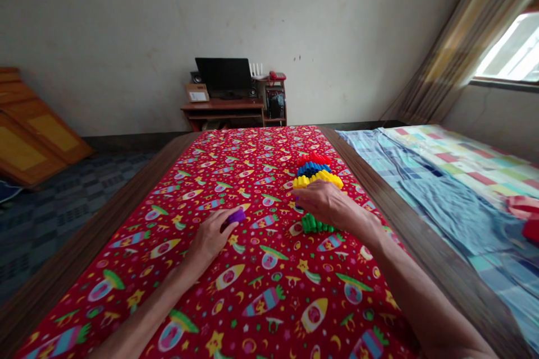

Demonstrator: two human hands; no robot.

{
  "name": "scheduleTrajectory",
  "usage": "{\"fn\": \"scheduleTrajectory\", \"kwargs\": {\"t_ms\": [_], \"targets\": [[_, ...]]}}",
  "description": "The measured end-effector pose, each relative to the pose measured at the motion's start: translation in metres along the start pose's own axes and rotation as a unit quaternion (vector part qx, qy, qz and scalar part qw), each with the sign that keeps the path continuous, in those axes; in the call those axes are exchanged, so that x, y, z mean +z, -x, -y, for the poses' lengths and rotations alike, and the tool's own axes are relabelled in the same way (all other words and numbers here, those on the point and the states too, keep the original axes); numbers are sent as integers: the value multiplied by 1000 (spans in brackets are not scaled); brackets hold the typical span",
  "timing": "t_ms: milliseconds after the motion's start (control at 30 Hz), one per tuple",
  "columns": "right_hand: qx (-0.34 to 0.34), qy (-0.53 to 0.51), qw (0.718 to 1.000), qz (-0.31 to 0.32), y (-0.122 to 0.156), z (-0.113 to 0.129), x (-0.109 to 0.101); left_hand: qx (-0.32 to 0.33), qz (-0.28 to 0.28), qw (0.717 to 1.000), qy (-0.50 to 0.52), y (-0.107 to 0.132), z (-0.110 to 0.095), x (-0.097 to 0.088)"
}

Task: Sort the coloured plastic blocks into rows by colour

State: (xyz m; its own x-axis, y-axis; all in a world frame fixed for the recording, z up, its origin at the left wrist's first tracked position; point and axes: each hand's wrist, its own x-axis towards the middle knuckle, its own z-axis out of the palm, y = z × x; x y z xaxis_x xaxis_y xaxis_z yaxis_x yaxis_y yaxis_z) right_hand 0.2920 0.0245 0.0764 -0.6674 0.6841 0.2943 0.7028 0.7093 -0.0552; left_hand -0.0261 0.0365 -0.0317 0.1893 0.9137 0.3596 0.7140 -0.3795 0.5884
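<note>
My left hand (pixel 214 230) is low over the red printed cloth, with thumb and fingers closed on a small purple plastic block (pixel 236 216). My right hand (pixel 324 202) reaches in from the right, its fingers bent down around purple plastic blocks (pixel 298 202) that it mostly covers. Just beyond it lies a row of yellow blocks (pixel 301 182). Behind that come a row of blue blocks (pixel 314 169) and a row of red blocks (pixel 315 158). Green blocks (pixel 314 223) lie in a row on the near side, below the right hand.
The red cloth (pixel 261 269) covers a long table with a dark wooden edge (pixel 370 185). A bed (pixel 455 202) with a patchwork sheet adjoins on the right. Beyond the table's far end stands a desk (pixel 223 104) with a monitor (pixel 225 76). A wooden cabinet (pixel 37 129) is at left.
</note>
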Motion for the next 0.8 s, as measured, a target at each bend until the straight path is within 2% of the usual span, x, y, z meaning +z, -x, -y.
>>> {"fn": "scheduleTrajectory", "kwargs": {"t_ms": [100,200,267,400,567,700,800], "targets": [[-98,-20,995,-17,-6,29,15,-112,26,980,163,10,-25,5],[-152,-36,987,-43,-10,56,31,-191,82,918,338,19,-54,10],[-167,-33,985,-20,-10,68,37,-210,109,879,414,23,-66,10],[-175,-35,983,34,-7,72,35,-241,123,841,468,26,-71,6],[-155,-55,984,61,-6,68,33,-278,108,785,542,29,-66,6],[-133,-75,988,37,-8,70,36,-295,105,758,571,32,-71,7],[-147,-95,984,-2,-10,74,38,-294,126,745,586,32,-75,8]]}}
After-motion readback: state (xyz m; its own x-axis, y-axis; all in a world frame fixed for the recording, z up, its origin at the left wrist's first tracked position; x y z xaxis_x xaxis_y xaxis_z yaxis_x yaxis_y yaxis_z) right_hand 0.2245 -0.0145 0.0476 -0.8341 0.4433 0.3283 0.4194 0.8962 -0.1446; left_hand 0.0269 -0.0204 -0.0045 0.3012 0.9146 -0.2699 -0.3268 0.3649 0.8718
